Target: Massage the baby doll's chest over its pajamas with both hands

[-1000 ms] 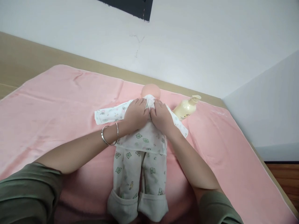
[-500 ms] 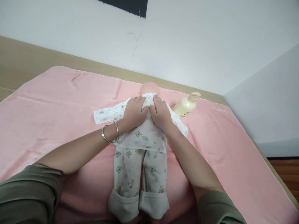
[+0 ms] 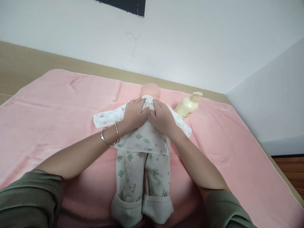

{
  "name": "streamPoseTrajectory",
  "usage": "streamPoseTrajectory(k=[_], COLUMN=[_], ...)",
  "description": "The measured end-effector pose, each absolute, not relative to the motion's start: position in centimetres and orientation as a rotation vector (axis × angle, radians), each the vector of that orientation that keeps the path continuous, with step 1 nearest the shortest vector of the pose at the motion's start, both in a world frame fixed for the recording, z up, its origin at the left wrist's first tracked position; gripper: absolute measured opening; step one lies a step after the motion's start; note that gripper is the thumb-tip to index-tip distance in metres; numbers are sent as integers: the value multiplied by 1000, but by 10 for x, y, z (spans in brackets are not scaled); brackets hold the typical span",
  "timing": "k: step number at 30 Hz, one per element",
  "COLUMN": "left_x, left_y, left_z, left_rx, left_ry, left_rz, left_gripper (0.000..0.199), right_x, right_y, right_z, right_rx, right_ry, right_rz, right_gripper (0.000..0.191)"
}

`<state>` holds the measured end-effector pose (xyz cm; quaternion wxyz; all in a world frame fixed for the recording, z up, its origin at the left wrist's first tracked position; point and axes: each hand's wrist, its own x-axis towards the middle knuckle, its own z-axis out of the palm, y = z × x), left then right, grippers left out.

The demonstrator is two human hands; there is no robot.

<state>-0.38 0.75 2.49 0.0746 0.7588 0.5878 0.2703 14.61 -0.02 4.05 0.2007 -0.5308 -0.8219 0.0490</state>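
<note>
A doll (image 3: 150,90) lies on a pink blanket (image 3: 90,91), its bald head pointing away from me. It wears a white patterned top (image 3: 145,136) and matching trousers (image 3: 133,171) with turned-up cuffs. My left hand (image 3: 136,114) rests flat on the upper left of the top, fingers spread. On the upper right, my right hand (image 3: 162,116) lies with its fingers stretched out. The two thumbs are close together at the middle, where the cloth is bunched. Both sleeves of the top reach out sideways. Neither hand holds anything.
A cream pump bottle (image 3: 187,107) lies tilted beside the right sleeve. Beyond the blanket runs a wooden surface edge (image 3: 95,67), with a white wall (image 3: 180,41) behind it. A dark panel (image 3: 128,5) shows at the top.
Both hands have shifted slightly on the upper part of the top, and the cloth between them is more bunched. The view has moved a little.
</note>
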Motion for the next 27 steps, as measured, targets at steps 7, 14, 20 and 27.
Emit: streamPoseTrajectory(k=[7,14,20,27], left_x=[-8,-3,-11,1], left_y=[10,4,19,1], left_z=[28,23,23,19], left_rx=[2288,2302,2097,2312], left_ry=[1723,1705,1713,1697], left_rz=[749,812,872,891], left_gripper=[38,49,44,48], right_x=[147,173,145,163], right_y=[5,34,0,29], right_z=[33,40,40,36], right_rx=[-1424,-1546,-1349,-1460], right_ry=[-2274,-2272,-2412,-2251], right_rz=[131,394,33,375], right_gripper=[51,44,53,59])
